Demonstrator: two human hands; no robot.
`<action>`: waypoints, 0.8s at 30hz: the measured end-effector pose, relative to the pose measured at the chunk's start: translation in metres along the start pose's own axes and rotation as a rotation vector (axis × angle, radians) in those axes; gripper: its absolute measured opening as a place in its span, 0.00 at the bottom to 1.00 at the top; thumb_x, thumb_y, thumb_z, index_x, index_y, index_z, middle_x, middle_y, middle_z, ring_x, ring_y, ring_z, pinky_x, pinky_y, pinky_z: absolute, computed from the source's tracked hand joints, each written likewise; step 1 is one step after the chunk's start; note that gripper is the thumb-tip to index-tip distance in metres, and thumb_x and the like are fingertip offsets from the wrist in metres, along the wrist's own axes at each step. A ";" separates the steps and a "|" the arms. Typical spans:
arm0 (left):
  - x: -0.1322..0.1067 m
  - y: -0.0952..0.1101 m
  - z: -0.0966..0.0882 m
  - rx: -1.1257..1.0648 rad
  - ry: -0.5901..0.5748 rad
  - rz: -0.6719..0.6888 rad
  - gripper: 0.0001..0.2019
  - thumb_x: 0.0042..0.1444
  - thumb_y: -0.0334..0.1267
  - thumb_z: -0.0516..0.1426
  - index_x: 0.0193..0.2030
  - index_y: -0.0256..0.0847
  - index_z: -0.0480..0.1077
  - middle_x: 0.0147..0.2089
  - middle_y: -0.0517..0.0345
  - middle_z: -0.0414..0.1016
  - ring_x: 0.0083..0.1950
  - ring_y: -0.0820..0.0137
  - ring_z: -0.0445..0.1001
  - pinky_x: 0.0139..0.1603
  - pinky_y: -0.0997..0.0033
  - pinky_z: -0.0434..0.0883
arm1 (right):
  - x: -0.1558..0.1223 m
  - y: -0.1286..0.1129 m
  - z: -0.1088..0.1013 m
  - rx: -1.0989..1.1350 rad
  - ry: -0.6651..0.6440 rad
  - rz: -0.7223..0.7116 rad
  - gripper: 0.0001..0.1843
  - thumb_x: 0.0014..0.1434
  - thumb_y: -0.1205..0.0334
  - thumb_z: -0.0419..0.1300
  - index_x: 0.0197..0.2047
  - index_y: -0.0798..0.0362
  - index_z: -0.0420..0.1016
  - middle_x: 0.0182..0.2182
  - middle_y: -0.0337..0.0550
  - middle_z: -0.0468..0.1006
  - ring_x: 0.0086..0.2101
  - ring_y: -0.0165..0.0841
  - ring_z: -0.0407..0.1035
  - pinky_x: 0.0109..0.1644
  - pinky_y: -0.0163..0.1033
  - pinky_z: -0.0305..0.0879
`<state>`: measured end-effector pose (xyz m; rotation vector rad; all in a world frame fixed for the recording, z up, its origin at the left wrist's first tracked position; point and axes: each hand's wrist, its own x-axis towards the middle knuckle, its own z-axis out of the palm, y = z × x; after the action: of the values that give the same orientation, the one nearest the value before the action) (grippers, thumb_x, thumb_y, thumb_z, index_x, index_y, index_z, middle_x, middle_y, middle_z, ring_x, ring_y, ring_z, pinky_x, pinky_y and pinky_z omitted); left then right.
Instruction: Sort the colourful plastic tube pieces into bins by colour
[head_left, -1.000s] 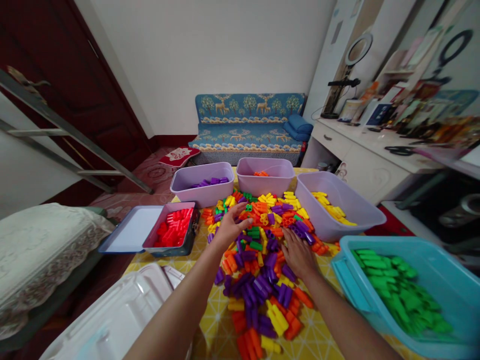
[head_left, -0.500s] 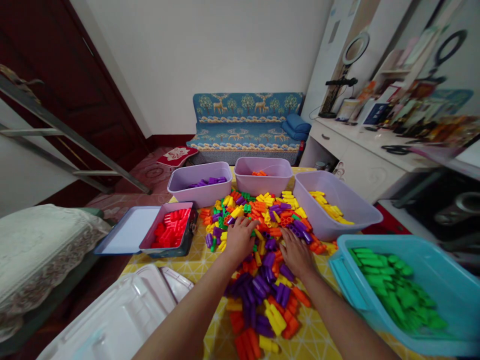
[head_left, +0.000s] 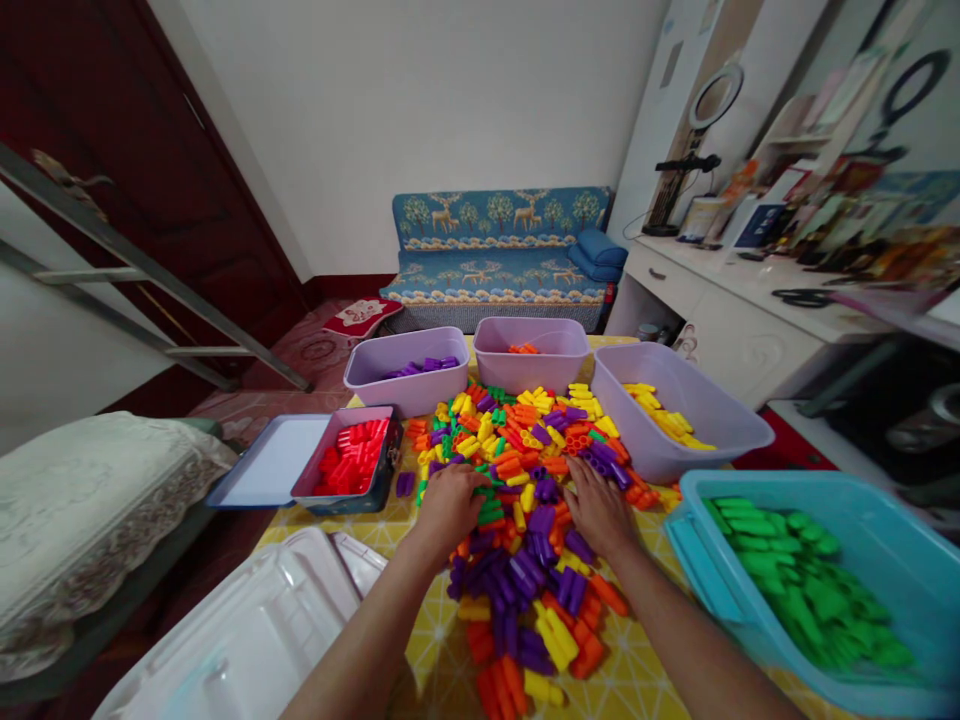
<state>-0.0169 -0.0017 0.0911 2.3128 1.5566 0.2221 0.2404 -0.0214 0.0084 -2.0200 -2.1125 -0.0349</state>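
1. Left hand [head_left: 448,503] has shifted leftward and nearer the person since the earlier frame; the right hand [head_left: 602,505] stays almost in place.
2. Left fingers curl downward at the pile's left side, beside green pieces [head_left: 491,508]; whether they pinch one, I cannot tell. Right fingers lie slightly spread on the pile's right flank.
3. Plastic pieces [head_left: 525,570] cover the worktop [head_left: 431,645] between, beyond and nearer than the fingers. One loose purple piece [head_left: 405,484] lies left of the left fingers.
4. Farther left sits the red-filled tin [head_left: 341,503]; the teal tub [head_left: 877,535] is right of the right fingers.
5. Sweeping too hard sideways could scatter pieces against the tin; raking carelessly could bury green ones under other colours.
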 end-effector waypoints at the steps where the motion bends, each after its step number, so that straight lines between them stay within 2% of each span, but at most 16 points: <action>1: -0.003 -0.001 -0.001 0.027 0.004 -0.041 0.14 0.54 0.33 0.56 0.45 0.48 0.77 0.47 0.54 0.77 0.54 0.62 0.72 0.55 0.63 0.67 | 0.000 0.000 0.000 -0.001 -0.003 0.002 0.26 0.66 0.61 0.46 0.65 0.57 0.60 0.63 0.53 0.65 0.61 0.40 0.60 0.59 0.48 0.60; 4: -0.006 -0.001 -0.001 0.102 0.059 -0.182 0.12 0.57 0.37 0.56 0.46 0.46 0.77 0.51 0.50 0.74 0.55 0.59 0.71 0.56 0.60 0.67 | 0.000 -0.001 -0.001 -0.003 -0.002 0.003 0.26 0.66 0.61 0.45 0.65 0.58 0.60 0.63 0.53 0.64 0.61 0.40 0.60 0.59 0.48 0.60; 7: 0.001 0.000 0.001 0.136 0.160 -0.244 0.19 0.57 0.41 0.57 0.56 0.42 0.70 0.58 0.45 0.68 0.59 0.57 0.68 0.57 0.60 0.66 | 0.000 0.000 0.000 0.001 0.009 0.001 0.26 0.66 0.61 0.45 0.65 0.58 0.60 0.63 0.52 0.65 0.61 0.40 0.60 0.59 0.48 0.60; 10: 0.016 0.003 0.006 0.144 0.187 -0.219 0.27 0.55 0.40 0.58 0.62 0.41 0.64 0.64 0.42 0.62 0.64 0.56 0.62 0.61 0.57 0.63 | 0.000 0.000 0.000 0.002 0.009 0.011 0.26 0.66 0.62 0.46 0.65 0.56 0.60 0.63 0.52 0.65 0.61 0.39 0.60 0.59 0.47 0.59; 15: 0.037 0.007 0.018 0.093 0.103 -0.112 0.29 0.51 0.43 0.62 0.62 0.53 0.65 0.70 0.51 0.55 0.70 0.53 0.52 0.63 0.50 0.61 | 0.000 0.000 -0.001 0.014 -0.019 0.016 0.26 0.66 0.62 0.45 0.66 0.57 0.59 0.64 0.51 0.64 0.62 0.39 0.58 0.59 0.46 0.59; 18: 0.042 0.010 0.017 0.125 0.139 -0.100 0.26 0.51 0.40 0.61 0.59 0.56 0.68 0.68 0.53 0.59 0.67 0.52 0.55 0.59 0.50 0.65 | 0.000 0.001 0.000 0.023 -0.015 0.015 0.27 0.65 0.61 0.46 0.66 0.57 0.58 0.64 0.52 0.64 0.62 0.39 0.59 0.60 0.46 0.58; 21: 0.045 0.013 0.006 0.178 0.154 -0.085 0.17 0.52 0.38 0.60 0.50 0.53 0.75 0.56 0.53 0.71 0.59 0.54 0.64 0.59 0.49 0.63 | 0.001 0.002 0.003 0.024 -0.013 0.014 0.27 0.66 0.60 0.46 0.66 0.57 0.58 0.64 0.53 0.64 0.61 0.39 0.59 0.60 0.47 0.58; 24: 0.051 0.015 -0.006 0.173 0.116 -0.041 0.11 0.54 0.40 0.58 0.43 0.50 0.78 0.46 0.53 0.75 0.54 0.56 0.69 0.60 0.51 0.62 | 0.001 0.002 0.004 0.018 -0.013 0.014 0.27 0.66 0.60 0.45 0.66 0.58 0.59 0.64 0.53 0.64 0.61 0.39 0.59 0.60 0.48 0.58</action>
<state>0.0136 0.0409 0.0985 2.4348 1.7404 0.2230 0.2422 -0.0193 0.0041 -2.0303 -2.0984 -0.0006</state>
